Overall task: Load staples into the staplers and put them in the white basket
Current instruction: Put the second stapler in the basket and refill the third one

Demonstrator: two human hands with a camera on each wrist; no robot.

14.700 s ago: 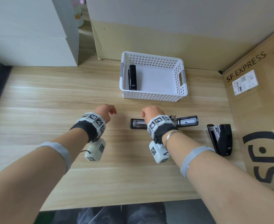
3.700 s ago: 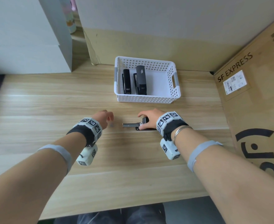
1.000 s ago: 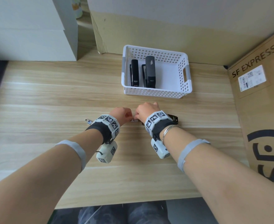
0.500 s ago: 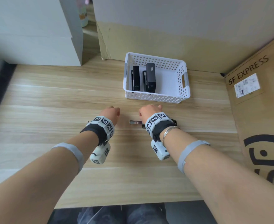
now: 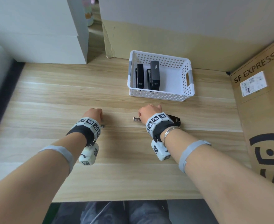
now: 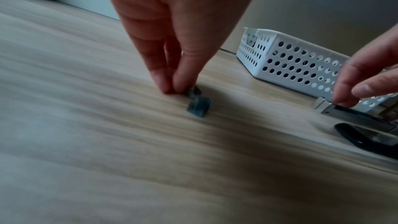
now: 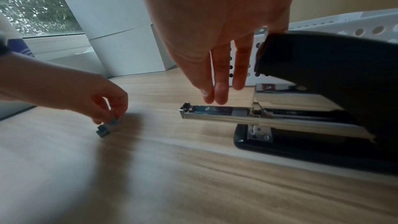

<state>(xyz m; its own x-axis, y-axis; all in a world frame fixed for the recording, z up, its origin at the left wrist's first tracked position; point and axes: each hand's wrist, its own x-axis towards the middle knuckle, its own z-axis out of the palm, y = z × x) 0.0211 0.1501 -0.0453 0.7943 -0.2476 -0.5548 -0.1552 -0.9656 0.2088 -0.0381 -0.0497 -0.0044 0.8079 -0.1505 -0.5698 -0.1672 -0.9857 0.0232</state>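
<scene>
A black stapler (image 5: 173, 118) lies on the wooden table, its chrome staple tray (image 7: 217, 113) slid out to the left. My right hand (image 7: 215, 96) hangs over that tray, fingers straight, tips at its open end. A hand's width to the left, my left hand (image 6: 172, 88) pinches a small strip of staples (image 6: 196, 101) that touches the tabletop. The white basket (image 5: 188, 76) stands behind the hands and holds two black staplers (image 5: 140, 75) (image 5: 154, 73) side by side at its left. In the head view my right hand (image 5: 147, 112) hides most of the stapler.
A large SF EXPRESS cardboard box (image 5: 262, 110) walls off the right side. White boxes (image 5: 44, 38) stand at the back left, a cardboard panel (image 5: 165, 38) behind the basket. Bare wooden table (image 5: 125, 175) lies between my arms and the front edge.
A second ago both hands met at the stapler's tray. My left hand has since moved left and now pinches the staples on the table. The right hand stays at the tray.
</scene>
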